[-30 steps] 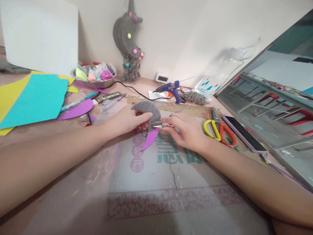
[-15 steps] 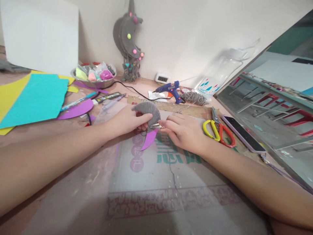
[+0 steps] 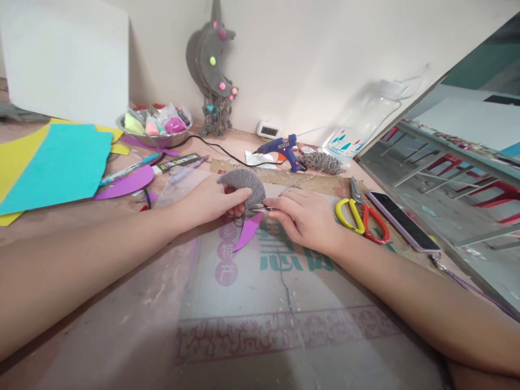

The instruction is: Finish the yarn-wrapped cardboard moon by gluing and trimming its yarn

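My left hand (image 3: 217, 201) pinches a crescent moon (image 3: 245, 181) by its inner curve, thumb in front. Grey yarn is wound closely over most of the crescent, and its lower tip (image 3: 248, 232) shows bare purple. Between the thumb and fingertips of my right hand (image 3: 303, 216) is a pair of metal tweezers (image 3: 260, 208), whose points touch the yarn at the edge of the winding. A grey strand runs from behind my right hand toward a yarn ball (image 3: 322, 162). Some of my fingers are hidden behind the crescent.
Scissors (image 3: 363, 216) and a phone (image 3: 404, 222) lie right of my hand. Behind are a blue glue gun (image 3: 280, 149), a small clock (image 3: 268, 129) and a glass jar (image 3: 349, 130). A bowl (image 3: 154, 138), coloured sheets (image 3: 60, 168) and pens lie left. A decorated moon (image 3: 213, 62) hangs behind.
The tweezers have tilted slightly flatter against the crescent's lower edge. Both hands keep their hold, and the view has shifted a little.
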`<action>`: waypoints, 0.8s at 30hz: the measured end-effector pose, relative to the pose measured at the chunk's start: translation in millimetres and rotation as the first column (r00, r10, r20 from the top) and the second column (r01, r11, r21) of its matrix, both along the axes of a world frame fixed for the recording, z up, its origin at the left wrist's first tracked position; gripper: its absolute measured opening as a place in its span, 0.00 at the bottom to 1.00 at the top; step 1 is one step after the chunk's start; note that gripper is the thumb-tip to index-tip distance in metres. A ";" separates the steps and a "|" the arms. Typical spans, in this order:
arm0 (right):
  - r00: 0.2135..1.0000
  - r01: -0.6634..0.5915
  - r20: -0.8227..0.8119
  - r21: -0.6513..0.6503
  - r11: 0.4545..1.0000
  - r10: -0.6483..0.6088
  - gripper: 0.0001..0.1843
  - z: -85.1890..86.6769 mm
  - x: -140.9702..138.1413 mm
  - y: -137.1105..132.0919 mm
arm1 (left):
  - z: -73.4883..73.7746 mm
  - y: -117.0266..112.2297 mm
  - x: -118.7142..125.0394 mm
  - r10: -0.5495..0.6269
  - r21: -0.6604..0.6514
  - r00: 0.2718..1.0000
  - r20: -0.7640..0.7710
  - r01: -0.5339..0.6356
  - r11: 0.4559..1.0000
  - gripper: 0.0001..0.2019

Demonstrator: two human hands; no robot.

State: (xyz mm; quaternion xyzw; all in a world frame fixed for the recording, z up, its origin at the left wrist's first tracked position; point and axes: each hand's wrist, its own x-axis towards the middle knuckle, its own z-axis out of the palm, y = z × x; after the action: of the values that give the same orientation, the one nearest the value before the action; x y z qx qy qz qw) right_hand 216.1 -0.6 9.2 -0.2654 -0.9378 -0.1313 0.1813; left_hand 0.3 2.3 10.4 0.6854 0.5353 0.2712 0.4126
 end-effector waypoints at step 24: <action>0.999 -0.025 0.043 0.063 0.998 0.022 0.12 1.1 1.7 3.8 | 2.1 -0.1 0.7 0.008 -0.029 1.000 0.018 -0.007 1.000 0.16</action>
State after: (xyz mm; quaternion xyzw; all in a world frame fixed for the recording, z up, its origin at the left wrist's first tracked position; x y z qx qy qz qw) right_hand 217.7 3.2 10.3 -0.2456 -0.9399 -0.1644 0.1711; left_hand 0.9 2.2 12.6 0.6749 0.5379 0.2712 0.4263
